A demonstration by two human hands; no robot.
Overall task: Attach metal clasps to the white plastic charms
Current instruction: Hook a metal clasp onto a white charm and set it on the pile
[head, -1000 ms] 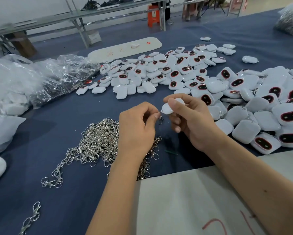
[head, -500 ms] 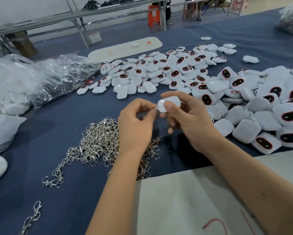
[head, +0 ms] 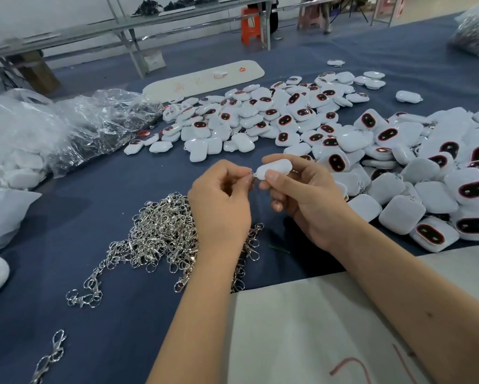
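My right hand [head: 305, 200] holds a white plastic charm [head: 274, 167] between thumb and fingers above the blue table. My left hand [head: 221, 206] pinches a small metal clasp [head: 252, 175] at the charm's left end; most of the clasp is hidden by my fingers. A heap of silver clasps [head: 160, 234] lies just under and left of my left hand. Many white charms with dark oval faces are spread behind my hands [head: 260, 117] and piled at the right [head: 432, 184].
Crumpled clear plastic bags [head: 75, 128] sit at the left. A white sheet with red marks [head: 316, 328] covers the near table edge under my right forearm. A long white board [head: 205, 79] lies at the back. Loose clasps [head: 50, 356] lie near the front left.
Both hands have lifted slightly and the charm has turned in my right hand, its long side now showing. My left fingers stay pinched at its left end.
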